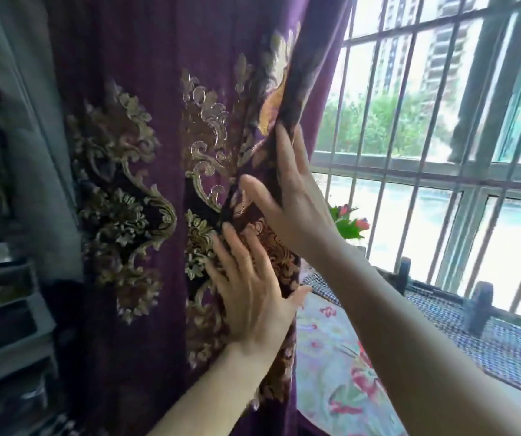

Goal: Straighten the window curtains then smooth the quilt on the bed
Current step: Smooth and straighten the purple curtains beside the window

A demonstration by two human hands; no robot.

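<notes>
Head view: the purple curtain (146, 89), embroidered with gold scrollwork, hung at the left side of the barred window (425, 127) and filled the middle of the frame, its free edge falling in a fold beside the glass. The right hand (296, 196) was the higher of the two; its straight fingers lay along that edge fold and its thumb was spread out across the embroidered front. The left hand (252, 306) was lower, pressed flat against the cloth with fingers spread and the thumb reaching to the curtain's edge. Neither hand was curled around the fabric. Below the window lay a floral cloth (331, 357) next to a dark woven mat (488, 350), and red flowers (352, 223) stood near the bars. Blurred shelves (4, 309) were at the far left.
</notes>
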